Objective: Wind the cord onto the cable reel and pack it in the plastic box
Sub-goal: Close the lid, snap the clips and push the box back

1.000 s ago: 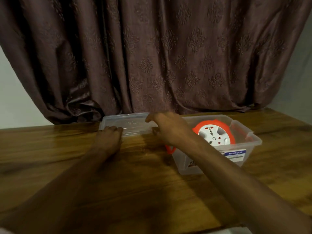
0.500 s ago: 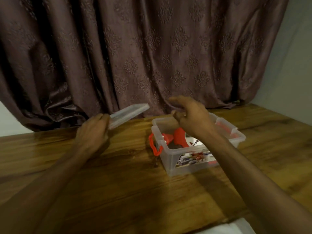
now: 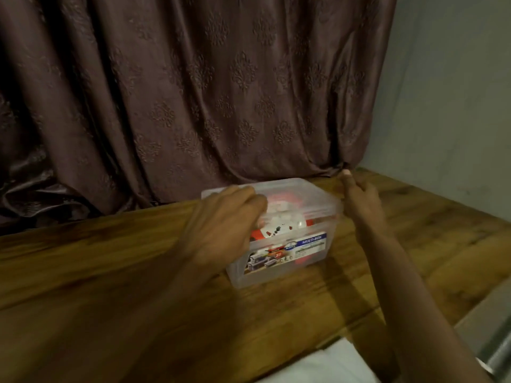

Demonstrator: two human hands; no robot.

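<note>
Closing stage, by the look of it. Plastic box (image 3: 279, 241) sits on the wooden table (image 3: 96, 272) at about 12 o'clock from the wearer, just in front of the brown curtain (image 3: 193, 92). Clear lid (image 3: 301, 193) lies across the box top; whether it is snapped down all round cannot be told.

Cable reel (image 3: 279, 225), red and white, shows through the lid and the near wall, so it is inside the box. Cord itself not separately visible; no loose cord on the table, so winding is judged done.

Left hand (image 3: 224, 222) lies over the lid's 9 o'clock end, fingers curled down over the edge, pressing or gripping there. Right hand (image 3: 359, 199) is at the 3 o'clock end, thumb raised, fingers against the lid's corner; whether it truly grips or merely steadies cannot be told.

Printed label (image 3: 287, 251) faces the wearer on the box's near wall. Grey wall (image 3: 448, 92) at 2 o'clock.

Judged remaining: seat the lid fully, fasten any clips at the ends (not visible now), then let go.
</note>
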